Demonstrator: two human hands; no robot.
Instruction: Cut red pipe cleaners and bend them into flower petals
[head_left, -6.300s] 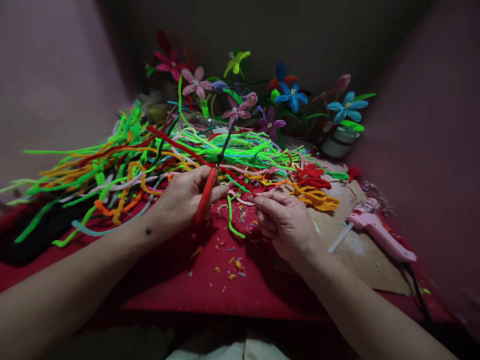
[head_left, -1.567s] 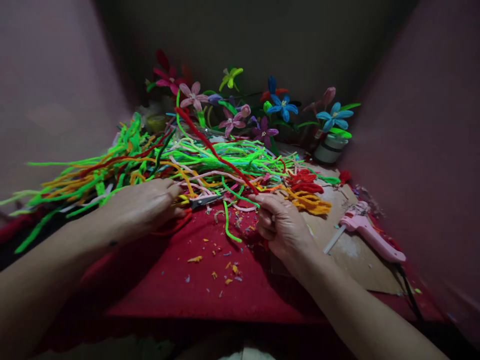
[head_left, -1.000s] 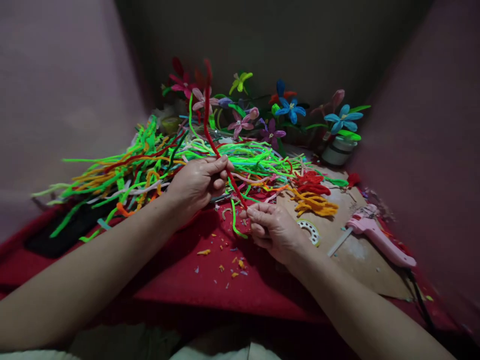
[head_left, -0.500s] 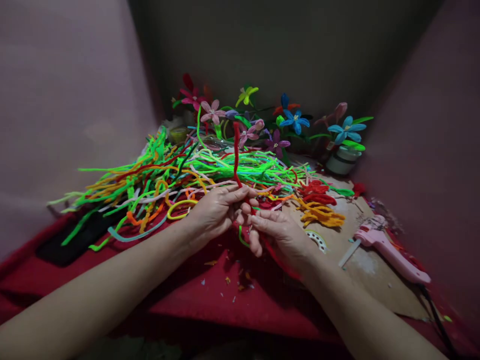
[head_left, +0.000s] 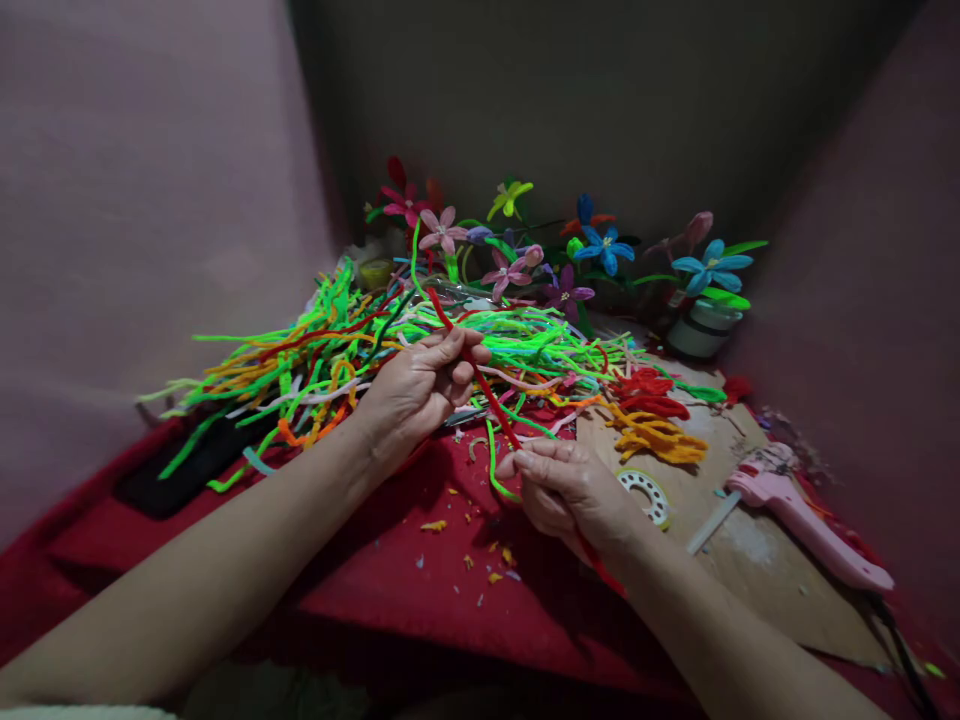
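A red pipe cleaner (head_left: 489,398) stretches on a slant between my two hands. Near its upper end, my left hand (head_left: 420,385) pinches it between thumb and fingers, with the tip sticking out above. My right hand (head_left: 570,490) is closed on it lower down and to the right, and a red length trails beneath the wrist. A bright green pipe cleaner (head_left: 493,465) curves down beside my right fingertips; whether it touches them I cannot tell. Behind my hands lies a big heap of green, orange and white pipe cleaners (head_left: 517,340).
Pipe-cleaner flowers (head_left: 606,250) stand along the back, near a white jar (head_left: 701,330). A pink glue gun (head_left: 814,520) rests on cardboard (head_left: 780,590) at the right, with orange pipe cleaners (head_left: 660,435) and a white ring spool (head_left: 645,497). Scraps litter the red cloth (head_left: 420,600).
My hands have moved apart along the red pipe cleaner, the right one down and the left one up and leftward. The pipe cleaner's upper end now leans left. The whole view has shifted slightly.
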